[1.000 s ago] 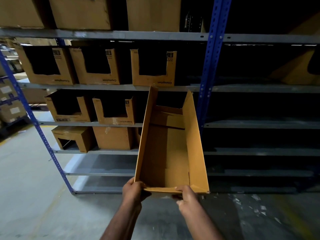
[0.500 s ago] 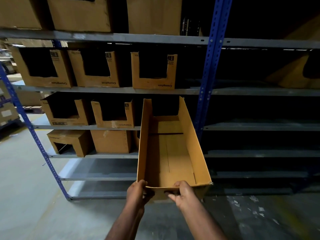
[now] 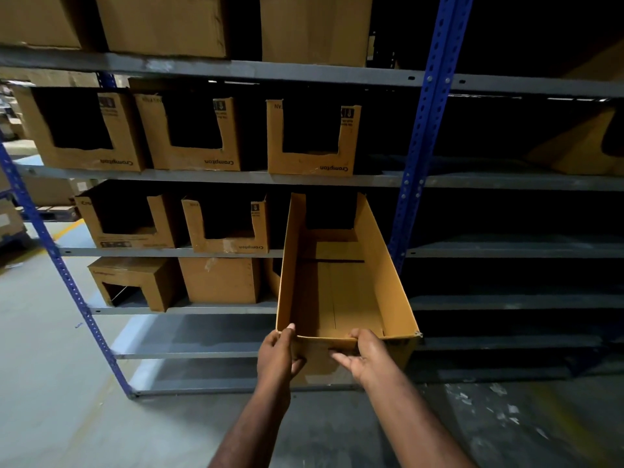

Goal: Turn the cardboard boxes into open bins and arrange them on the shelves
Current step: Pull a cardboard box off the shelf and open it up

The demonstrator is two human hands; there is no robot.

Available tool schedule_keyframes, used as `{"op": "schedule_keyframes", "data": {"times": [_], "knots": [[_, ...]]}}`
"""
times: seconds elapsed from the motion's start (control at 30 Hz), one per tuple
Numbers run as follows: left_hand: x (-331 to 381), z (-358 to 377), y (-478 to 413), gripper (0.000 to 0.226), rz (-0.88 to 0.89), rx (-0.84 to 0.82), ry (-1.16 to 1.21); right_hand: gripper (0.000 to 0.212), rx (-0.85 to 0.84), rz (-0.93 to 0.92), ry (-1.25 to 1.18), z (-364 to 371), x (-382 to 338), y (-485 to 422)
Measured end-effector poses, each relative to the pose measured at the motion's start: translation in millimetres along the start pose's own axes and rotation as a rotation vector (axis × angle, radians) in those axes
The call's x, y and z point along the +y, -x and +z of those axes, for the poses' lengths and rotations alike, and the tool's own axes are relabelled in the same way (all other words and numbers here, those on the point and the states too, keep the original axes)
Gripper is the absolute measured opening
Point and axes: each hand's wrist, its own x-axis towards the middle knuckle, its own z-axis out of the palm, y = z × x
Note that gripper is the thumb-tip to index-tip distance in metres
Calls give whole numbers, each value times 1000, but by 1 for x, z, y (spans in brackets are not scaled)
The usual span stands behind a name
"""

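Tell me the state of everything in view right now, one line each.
held bin: open-topped, empty, far end at the middle shelf.
left hand: grips its near left corner.
right hand: grips its near edge.
three Crompton bins: shelved, fronts cut open.
two lower bins: shelved, fronts cut open.
notched box: shelved upside down.
plain box: shelved, uncut front.

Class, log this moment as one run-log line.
stage: shelving bin | left hand: grips open box near-left corner | right hand: grips near edge | box: far end toward shelf gap beside cut bin
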Motion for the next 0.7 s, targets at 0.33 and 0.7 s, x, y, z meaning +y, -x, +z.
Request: {"op": "schedule_keyframes", "data": {"times": [0.33, 0.7], "knots": [[1, -5, -26, 40, -7, -14, -82, 6, -8, 11, 24, 8, -1, -28], [-6, -8, -29, 32, 24, -239, -791, 11, -1, -43, 89, -61, -3, -28]]}}
